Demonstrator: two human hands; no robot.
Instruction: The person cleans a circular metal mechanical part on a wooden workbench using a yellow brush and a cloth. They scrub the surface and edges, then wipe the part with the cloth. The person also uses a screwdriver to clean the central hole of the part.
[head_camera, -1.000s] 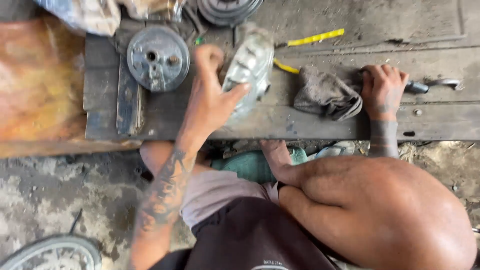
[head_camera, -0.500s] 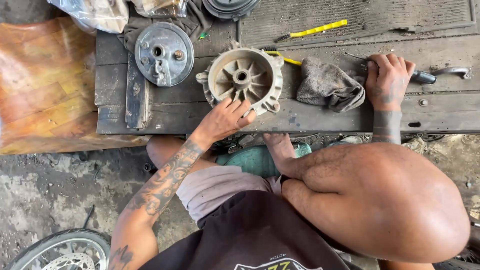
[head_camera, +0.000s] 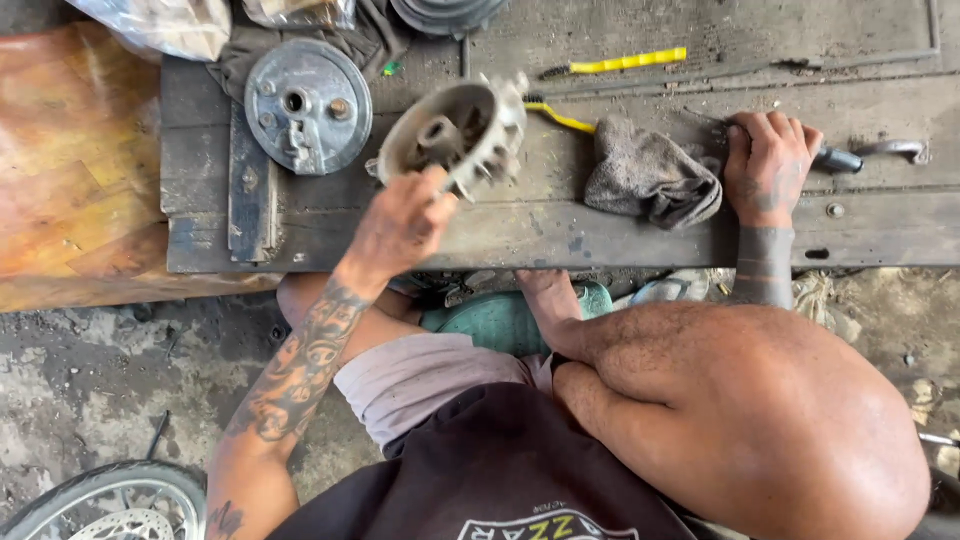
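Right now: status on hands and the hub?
Left hand grips wheel hub, tilted up off plank. Right hand closed on dark-handled tool. Grey rag between them.

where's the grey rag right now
The grey rag lies crumpled on the wooden bench, right of centre in the head view, between the metal hub in the left hand and the right hand.

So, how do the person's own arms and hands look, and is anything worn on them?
Both arms are bare, with no sleeves, gloves or watch. The left forearm carries dense dark tattoos of figures, running up from the wrist. The right forearm has a wide dark tattooed band near the wrist. The right hand also shows a dark tattoo on its back. The left hand is blurred.
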